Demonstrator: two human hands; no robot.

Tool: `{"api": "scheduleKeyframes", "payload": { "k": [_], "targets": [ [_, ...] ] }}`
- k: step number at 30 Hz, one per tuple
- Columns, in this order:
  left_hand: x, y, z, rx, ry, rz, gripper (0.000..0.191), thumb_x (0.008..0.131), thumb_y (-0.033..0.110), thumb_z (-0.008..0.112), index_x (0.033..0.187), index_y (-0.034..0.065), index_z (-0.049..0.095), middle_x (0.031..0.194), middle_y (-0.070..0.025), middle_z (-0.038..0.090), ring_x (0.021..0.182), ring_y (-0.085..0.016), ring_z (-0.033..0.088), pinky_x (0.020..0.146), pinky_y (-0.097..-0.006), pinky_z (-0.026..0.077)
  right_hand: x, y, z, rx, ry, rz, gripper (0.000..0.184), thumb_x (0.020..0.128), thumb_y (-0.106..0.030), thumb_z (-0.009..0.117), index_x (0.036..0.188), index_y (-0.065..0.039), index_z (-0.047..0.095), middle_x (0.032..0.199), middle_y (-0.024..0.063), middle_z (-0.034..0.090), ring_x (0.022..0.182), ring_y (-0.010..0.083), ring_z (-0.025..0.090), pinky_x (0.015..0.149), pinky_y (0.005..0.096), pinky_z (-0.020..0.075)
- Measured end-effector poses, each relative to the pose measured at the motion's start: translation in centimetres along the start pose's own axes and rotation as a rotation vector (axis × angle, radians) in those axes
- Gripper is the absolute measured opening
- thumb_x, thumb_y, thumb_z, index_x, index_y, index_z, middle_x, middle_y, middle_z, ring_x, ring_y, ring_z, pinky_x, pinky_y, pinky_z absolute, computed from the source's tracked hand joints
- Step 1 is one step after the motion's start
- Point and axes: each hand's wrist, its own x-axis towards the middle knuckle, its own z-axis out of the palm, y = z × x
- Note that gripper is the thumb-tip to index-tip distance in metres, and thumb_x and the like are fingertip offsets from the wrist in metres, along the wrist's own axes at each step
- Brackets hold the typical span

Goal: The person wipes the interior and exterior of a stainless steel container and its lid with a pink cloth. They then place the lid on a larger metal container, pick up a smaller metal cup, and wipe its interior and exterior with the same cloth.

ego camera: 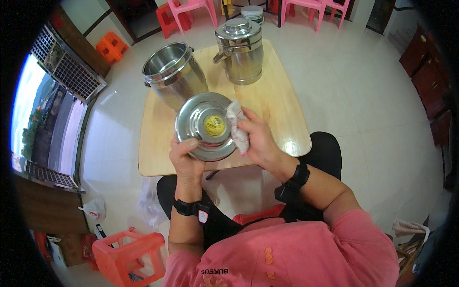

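Observation:
A round stainless steel lid (190, 114) with a yellow sticker at its centre is held up over the near part of the table. My left hand (186, 156) grips its lower left rim, thumb on top. In my right hand (258, 138) is a bunched white cloth (237, 125), pressed against the lid's right rim. Just beyond the lid stands a steel insulated pot (183, 80) with its top uncovered. Farther back and to the right, a second steel pot (244, 61) has its lid on and a handle hanging at its side.
The pots stand on a small wooden table (283, 107) before my knees. A red plastic stool (129, 251) is at the lower left, near a white plastic bag (94, 209). Pink chairs (195, 7) and a lidded bucket (252, 14) stand beyond the table.

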Motion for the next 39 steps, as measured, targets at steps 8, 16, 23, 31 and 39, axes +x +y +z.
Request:
{"api": "scheduleKeyframes", "payload": {
  "k": [8, 16, 23, 31, 39],
  "targets": [
    [-0.8, 0.0, 1.3, 0.091, -0.312, -0.419, 0.083, 0.054, -0.003, 0.079, 0.133, -0.0099, 0.052, 0.124, -0.0155, 0.065, 0.111, -0.026, 0.064, 0.102, -0.0373, 0.048, 0.5, -7.9, -1.4, -0.601, -0.509, -0.231, 0.045, 0.076, 0.001, 0.074, 0.121, -0.001, 0.067, 0.114, 0.0098, 0.071, 0.099, 0.0176, 0.069, 0.088, 0.0328, 0.0558],
    [-1.3, -0.1, 1.0, 0.286, -0.32, -0.355, 0.083, 0.048, -0.002, 0.078, 0.127, -0.0123, 0.058, 0.116, -0.0155, 0.069, 0.1, -0.025, 0.068, 0.096, -0.0352, 0.052, -0.5, -7.2, 0.1, -1.172, -0.509, -0.676, 0.041, 0.085, -0.027, 0.076, 0.122, -0.012, 0.069, 0.092, 0.0118, 0.066, 0.082, 0.0298, 0.067, 0.075, 0.033, 0.0524],
    [-1.0, -0.3, 1.9, 0.072, -0.189, -0.174, 0.08, 0.054, -0.003, 0.072, 0.132, -0.0125, 0.054, 0.117, -0.016, 0.068, 0.103, -0.026, 0.067, 0.098, -0.0355, 0.051, 1.7, -3.4, -1.1, -0.617, -0.254, -0.411, 0.036, 0.097, -0.021, 0.064, 0.127, -0.001, 0.062, 0.107, 0.0097, 0.071, 0.097, 0.0139, 0.067, 0.085, 0.029, 0.0523],
    [-0.5, -0.3, 0.3, 0.099, -0.005, 0.057, 0.065, 0.065, 0.0, 0.069, 0.128, -0.0093, 0.057, 0.113, -0.0146, 0.069, 0.102, -0.026, 0.067, 0.1, -0.0366, 0.051, -1.6, 2.5, 0.5, -0.038, 0.138, 0.017, 0.039, 0.105, -0.024, 0.052, 0.137, -0.002, 0.053, 0.12, 0.0062, 0.065, 0.108, 0.0144, 0.061, 0.09, 0.0296, 0.0504],
    [0.0, 0.5, -0.4, -0.253, -0.213, -0.235, 0.072, 0.071, 0.007, 0.067, 0.138, -0.0097, 0.047, 0.13, -0.0189, 0.061, 0.117, -0.029, 0.062, 0.105, -0.0389, 0.048, 2.3, -4.3, -2.4, -0.13, -0.3, -0.071, 0.048, 0.089, -0.003, 0.06, 0.136, 0.001, 0.052, 0.124, 0.0106, 0.067, 0.105, 0.021, 0.068, 0.095, 0.0361, 0.0536]
  ]
}}
